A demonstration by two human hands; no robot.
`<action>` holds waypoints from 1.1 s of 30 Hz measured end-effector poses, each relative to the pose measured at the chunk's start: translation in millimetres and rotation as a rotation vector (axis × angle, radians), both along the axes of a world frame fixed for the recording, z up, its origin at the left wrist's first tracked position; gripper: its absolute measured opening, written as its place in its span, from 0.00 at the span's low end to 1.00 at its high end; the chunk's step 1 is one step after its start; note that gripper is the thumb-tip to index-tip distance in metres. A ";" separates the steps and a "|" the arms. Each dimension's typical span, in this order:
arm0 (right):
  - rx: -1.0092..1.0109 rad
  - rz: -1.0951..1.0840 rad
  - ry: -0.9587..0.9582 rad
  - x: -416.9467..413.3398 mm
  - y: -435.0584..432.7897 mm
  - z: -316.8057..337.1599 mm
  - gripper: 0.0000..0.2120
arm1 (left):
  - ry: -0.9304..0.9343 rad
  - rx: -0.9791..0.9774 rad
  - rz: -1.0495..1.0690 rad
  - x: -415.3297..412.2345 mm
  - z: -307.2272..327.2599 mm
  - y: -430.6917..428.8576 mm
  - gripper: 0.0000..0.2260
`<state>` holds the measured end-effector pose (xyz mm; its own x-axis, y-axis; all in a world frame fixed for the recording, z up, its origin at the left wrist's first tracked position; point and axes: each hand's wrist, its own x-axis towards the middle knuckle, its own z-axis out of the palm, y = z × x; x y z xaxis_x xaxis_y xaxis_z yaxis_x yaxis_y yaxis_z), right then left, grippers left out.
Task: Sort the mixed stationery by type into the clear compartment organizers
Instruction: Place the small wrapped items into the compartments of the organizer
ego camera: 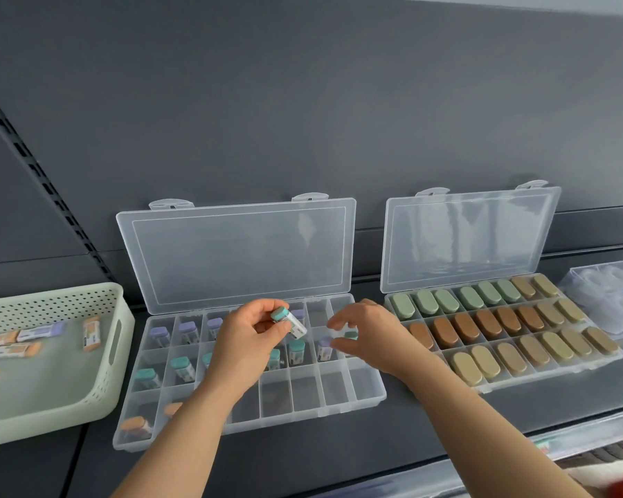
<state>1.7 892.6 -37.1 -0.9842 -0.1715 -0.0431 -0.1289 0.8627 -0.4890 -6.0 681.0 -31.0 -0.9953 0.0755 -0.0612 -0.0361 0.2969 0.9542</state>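
Observation:
My left hand (247,336) holds a small teal-capped tube (289,319) above the left clear organizer (339,407). That organizer's lid stands open; purple-capped tubes (159,334) fill its back row, teal ones (182,364) its middle row, orange ones (135,425) its front left cells. My right hand (367,336) hovers over the organizer's right end with fingers curled, its fingertips at a teal-capped tube (350,336) in a middle-row cell. Whether it grips that tube I cannot tell. A pale green basket (98,372) at left holds several loose tubes (36,332).
A second clear organizer (590,364) at right, lid open, is filled with green, brown and tan oval pieces. A clear container (612,303) sits beyond it at far right. Everything rests on a dark grey shelf with a back wall; the shelf's front edge runs below.

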 end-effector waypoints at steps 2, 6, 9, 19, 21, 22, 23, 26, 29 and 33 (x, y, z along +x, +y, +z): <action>-0.009 0.027 -0.025 -3.8 -5.5 -2.7 0.10 | 0.006 0.008 0.015 -1.3 1.8 -2.1 0.11; -0.101 0.000 0.049 -13.5 2.7 8.1 0.07 | 0.009 0.004 0.017 -3.2 5.3 -6.3 0.11; -0.151 -0.077 0.175 -26.2 9.9 19.1 0.09 | 0.005 0.020 0.027 -4.5 6.3 -7.6 0.10; 0.070 -0.018 0.086 -48.8 -11.1 -11.2 0.09 | -0.009 0.026 -0.047 -7.2 3.0 4.1 0.09; 0.044 -0.003 0.057 -48.6 -8.3 -8.9 0.08 | -0.010 0.023 -0.054 -6.7 0.4 6.3 0.10; 0.033 0.004 0.047 -47.2 -6.6 -6.7 0.08 | -0.014 0.024 -0.055 -6.2 -0.3 7.6 0.11; 0.015 0.005 0.043 -45.5 -4.7 -3.8 0.09 | -0.018 0.029 -0.055 -5.9 -1.2 9.3 0.13; -0.120 -0.017 0.067 -36.0 0.8 8.6 0.11 | -0.005 0.023 -0.066 -5.5 -4.6 15.7 0.16; -0.269 0.019 0.037 -24.2 3.7 22.0 0.09 | 0.021 0.005 -0.079 -4.4 -3.8 24.4 0.16; -0.365 0.061 -0.027 -13.5 3.5 23.5 0.08 | 0.070 -0.033 -0.097 -3.0 -1.6 33.2 0.17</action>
<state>-11.7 896.0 -13.6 -0.9710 -0.2389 0.0061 -0.1578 0.6220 -0.7670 -9.1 714.2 -32.5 -0.9852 0.1712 0.0045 0.0611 0.3269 0.9431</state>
